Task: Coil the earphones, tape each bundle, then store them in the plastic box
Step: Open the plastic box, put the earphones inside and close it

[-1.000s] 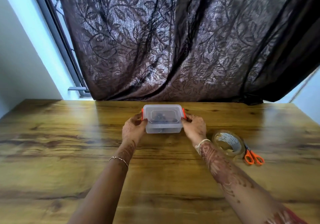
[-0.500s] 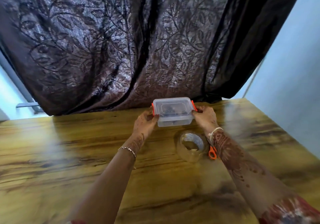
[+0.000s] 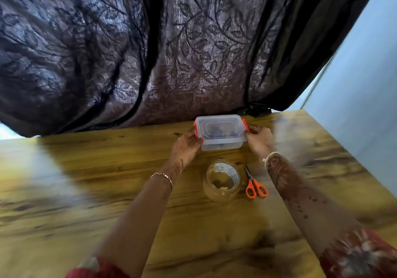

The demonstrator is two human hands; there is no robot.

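A clear plastic box (image 3: 222, 143) with its lid on and orange side clips stands at the far edge of the wooden table, close to the curtain. Dark earphone bundles show dimly through the lid. My left hand (image 3: 186, 144) grips the box's left end at the orange clip. Its right end is held by my right hand (image 3: 258, 139). A roll of clear tape (image 3: 221, 181) lies on the table between my forearms, just nearer to me than the box. Orange-handled scissors (image 3: 254, 184) lie beside the roll, on its right.
A dark leaf-patterned curtain (image 3: 171, 52) hangs right behind the box. The wooden table (image 3: 86, 191) stretches wide to the left and toward me. Its right edge (image 3: 352, 166) runs close past my right arm, with a pale wall beyond.
Both hands have carried the closed box to the right and farther back, up to the curtain. The view has swung right, so the tape and scissors now lie between my arms.
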